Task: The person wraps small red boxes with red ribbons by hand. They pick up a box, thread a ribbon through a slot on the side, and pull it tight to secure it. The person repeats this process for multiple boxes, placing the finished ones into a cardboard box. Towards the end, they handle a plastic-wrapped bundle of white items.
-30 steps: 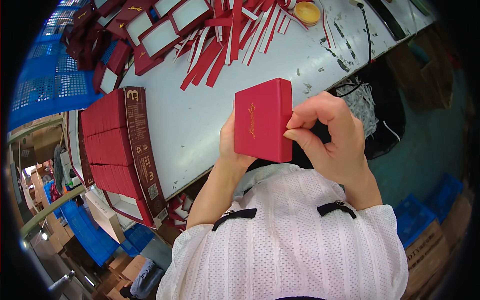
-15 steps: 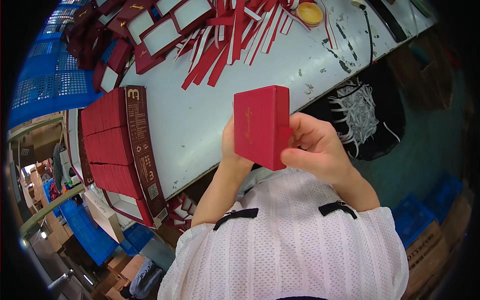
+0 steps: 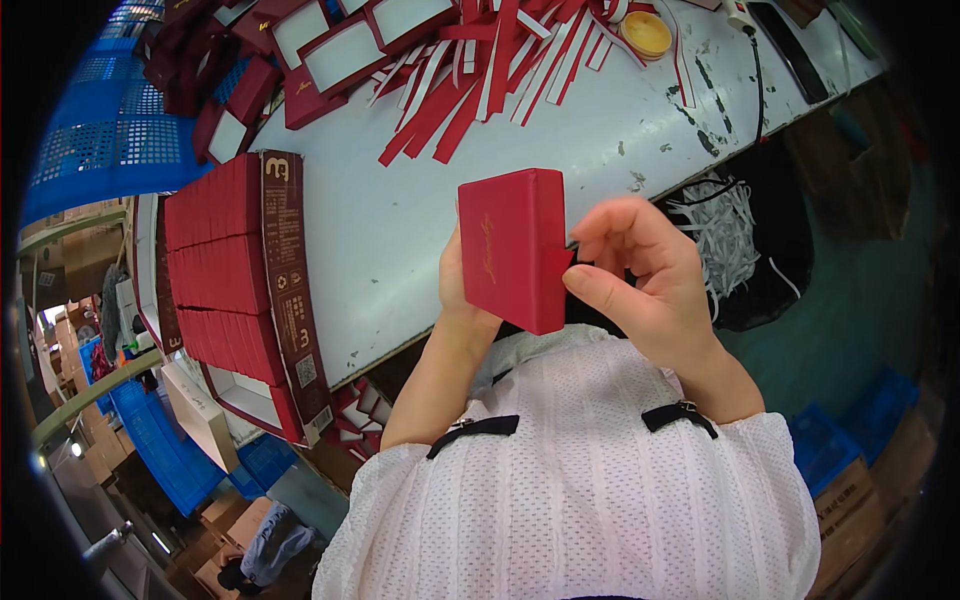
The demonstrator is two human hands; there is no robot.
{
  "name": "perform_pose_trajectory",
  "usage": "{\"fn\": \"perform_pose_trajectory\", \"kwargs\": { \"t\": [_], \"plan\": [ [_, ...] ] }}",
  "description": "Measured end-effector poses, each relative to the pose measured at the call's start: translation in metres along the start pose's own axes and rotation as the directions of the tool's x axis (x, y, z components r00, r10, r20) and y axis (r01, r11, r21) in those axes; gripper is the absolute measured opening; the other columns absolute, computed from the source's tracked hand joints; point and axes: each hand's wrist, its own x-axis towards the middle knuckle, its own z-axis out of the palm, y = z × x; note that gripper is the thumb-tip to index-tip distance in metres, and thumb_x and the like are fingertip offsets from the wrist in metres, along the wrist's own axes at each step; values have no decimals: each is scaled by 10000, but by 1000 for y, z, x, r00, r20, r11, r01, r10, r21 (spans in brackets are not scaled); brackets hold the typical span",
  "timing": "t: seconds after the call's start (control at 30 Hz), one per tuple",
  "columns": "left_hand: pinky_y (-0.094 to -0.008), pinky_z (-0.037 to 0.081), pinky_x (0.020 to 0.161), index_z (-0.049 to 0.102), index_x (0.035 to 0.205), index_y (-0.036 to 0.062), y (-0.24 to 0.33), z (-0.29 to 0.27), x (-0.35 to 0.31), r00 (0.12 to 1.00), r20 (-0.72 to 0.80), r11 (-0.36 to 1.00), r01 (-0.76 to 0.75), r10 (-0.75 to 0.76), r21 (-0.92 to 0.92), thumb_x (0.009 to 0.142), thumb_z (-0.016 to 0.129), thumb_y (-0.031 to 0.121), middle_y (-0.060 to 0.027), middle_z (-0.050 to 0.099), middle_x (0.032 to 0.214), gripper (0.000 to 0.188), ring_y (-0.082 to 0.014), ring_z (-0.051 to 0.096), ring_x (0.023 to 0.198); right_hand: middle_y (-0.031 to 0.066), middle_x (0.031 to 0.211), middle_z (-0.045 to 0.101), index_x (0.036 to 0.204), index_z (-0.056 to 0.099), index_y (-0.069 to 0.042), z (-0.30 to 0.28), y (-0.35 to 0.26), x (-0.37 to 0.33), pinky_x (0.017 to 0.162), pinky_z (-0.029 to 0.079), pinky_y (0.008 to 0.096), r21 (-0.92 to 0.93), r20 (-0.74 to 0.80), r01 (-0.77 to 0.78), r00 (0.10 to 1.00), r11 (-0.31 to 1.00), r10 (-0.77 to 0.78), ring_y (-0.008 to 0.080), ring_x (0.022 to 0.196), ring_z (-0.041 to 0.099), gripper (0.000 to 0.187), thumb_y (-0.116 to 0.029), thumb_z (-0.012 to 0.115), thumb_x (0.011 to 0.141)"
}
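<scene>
A red jewelry box [image 3: 505,255] with gold script on its face is held up in front of my chest. My left hand [image 3: 455,275] grips it from behind and the left, its fingers mostly hidden by the box. A small red ribbon tab [image 3: 567,258] sticks out of the box's right side. Beside that tab is my right hand [image 3: 645,275], fingers curled but apart from the thumb, with nothing visibly gripped. Its thumb tip is close to the tab; whether it touches cannot be made out.
At left on the white table [image 3: 370,250] stands a dark red carton [image 3: 288,300] packed with rows of red boxes. Red ribbon strips [image 3: 470,105] and open box parts [image 3: 345,60] lie at the back, near a round yellow tin [image 3: 646,35]. White shreds [image 3: 728,235] fill a black bag at right.
The box has shifted slightly left, and its tab stands out less. My right index finger has lifted away from the tab, widening the gap to the thumb.
</scene>
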Motion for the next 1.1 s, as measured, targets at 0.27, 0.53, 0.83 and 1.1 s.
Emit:
{"fn": "perform_pose_trajectory", "kwargs": {
  "t": [0.27, 0.53, 0.83, 1.1],
  "plan": [
    [-362, 494, 735, 473, 1078, 23, 1, -1, 1, 997, -14, 992, 69, -71, -105, 905, 243, 334, -125, 553, 1004, 424, -237, 573, 869, -20, 680, 478, 775, 485, -11, -8, -7, -4, 522, 357, 158, 157, 198, -79, 979, 984, 47, 15, 589, 424, 59, 11, 537, 756],
    [-355, 501, 719, 474, 1076, 20, -5, 6, 1, 996, 1, 994, 91, -91, -55, 903, 227, 360, -132, 551, 1003, 455, -238, 576, 862, -13, 673, 482, 772, 481, -3, -6, -7, -2, 509, 362, 164, 116, 169, -87, 983, 989, 67, 19, 573, 428, 59, 1, 539, 757],
    [-352, 503, 706, 475, 1062, 14, -9, 8, -1, 998, 36, 998, 52, -50, -39, 902, 225, 335, -136, 553, 991, 437, -243, 579, 849, -9, 680, 460, 771, 448, -14, -3, -8, -6, 507, 340, 156, 18, 155, 1, 988, 1000, -3, 21, 573, 404, 62, 7, 506, 772],
    [-350, 501, 693, 482, 1041, 15, -10, 12, -3, 999, -39, 999, 15, -17, -35, 896, 245, 308, -128, 559, 969, 403, -234, 579, 821, 36, 723, 492, 892, 442, 6, 4, 4, -8, 525, 412, 197, 61, 58, 56, 997, 997, -60, 65, 596, 483, 198, -20, 567, 741]
  ]
}}
